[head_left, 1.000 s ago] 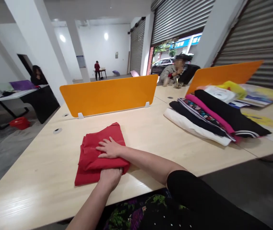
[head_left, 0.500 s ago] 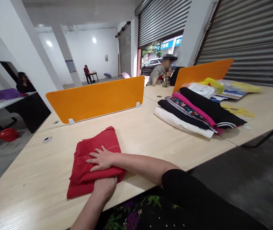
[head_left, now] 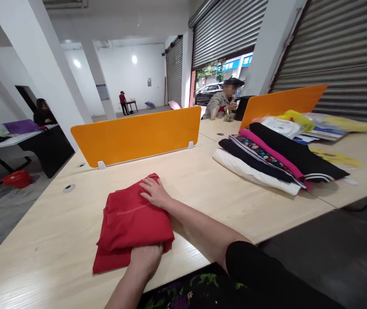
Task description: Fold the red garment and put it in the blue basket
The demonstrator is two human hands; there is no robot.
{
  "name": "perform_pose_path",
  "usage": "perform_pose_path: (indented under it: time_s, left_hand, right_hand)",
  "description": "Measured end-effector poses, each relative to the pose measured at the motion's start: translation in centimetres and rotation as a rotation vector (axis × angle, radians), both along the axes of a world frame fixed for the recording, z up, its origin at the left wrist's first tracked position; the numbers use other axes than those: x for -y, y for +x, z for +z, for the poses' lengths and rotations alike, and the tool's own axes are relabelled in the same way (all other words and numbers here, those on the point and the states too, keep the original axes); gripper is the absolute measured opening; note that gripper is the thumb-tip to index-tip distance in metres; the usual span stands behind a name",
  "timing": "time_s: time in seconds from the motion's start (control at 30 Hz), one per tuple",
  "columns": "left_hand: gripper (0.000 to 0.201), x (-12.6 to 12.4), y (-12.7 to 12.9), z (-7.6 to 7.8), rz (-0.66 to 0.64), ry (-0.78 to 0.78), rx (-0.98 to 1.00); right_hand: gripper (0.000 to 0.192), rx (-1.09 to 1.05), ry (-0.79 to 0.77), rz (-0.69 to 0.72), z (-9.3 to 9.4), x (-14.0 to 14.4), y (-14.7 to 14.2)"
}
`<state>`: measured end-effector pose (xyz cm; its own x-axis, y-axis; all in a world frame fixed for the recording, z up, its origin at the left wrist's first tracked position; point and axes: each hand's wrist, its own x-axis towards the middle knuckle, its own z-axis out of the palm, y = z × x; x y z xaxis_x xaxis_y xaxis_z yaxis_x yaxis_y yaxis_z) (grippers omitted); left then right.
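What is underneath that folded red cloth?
The red cloth lies on the pale wooden table. The left hand's fingers are tucked under its near fold, hidden there. The right hand rests on its far edge. Anything else beneath is covered.

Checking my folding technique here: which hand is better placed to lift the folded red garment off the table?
Probably the left hand: its fingers are tucked under the near edge of the red garment, ready to scoop. The right hand only lies flat on the far top corner.
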<state>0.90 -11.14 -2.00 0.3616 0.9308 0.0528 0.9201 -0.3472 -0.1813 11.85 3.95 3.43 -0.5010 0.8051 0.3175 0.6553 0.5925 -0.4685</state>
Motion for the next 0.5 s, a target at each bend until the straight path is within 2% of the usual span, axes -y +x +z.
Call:
perform_pose_path:
  time_s: [0.07,0.17,0.27,0.37,0.5]
  left_hand:
    - [0.047,-0.1,-0.1,-0.4,0.001,0.011,-0.015]
    - [0.047,-0.2,-0.1,-0.7,-0.004,0.007,-0.038]
    - [0.047,-0.3,-0.1,-0.8,0.005,-0.019,-0.033]
    - [0.047,-0.3,-0.1,-1.0,0.002,-0.027,-0.007]
    - [0.051,-0.3,-0.1,-0.9,0.000,-0.008,-0.007]
  right_hand:
    - [0.055,0.067,-0.075,-0.082,-0.5,-1.5,0.9]
    - [0.062,0.186,-0.097,-0.068,-1.0,-2.5,1.2]
    - [0.064,0.256,-0.024,-0.076,-1.3,-2.2,0.9]
    - [0.065,0.228,0.022,-0.080,-1.3,-1.6,1.0]
    - [0.066,0.209,-0.025,0.047,-0.6,-0.4,1.3]
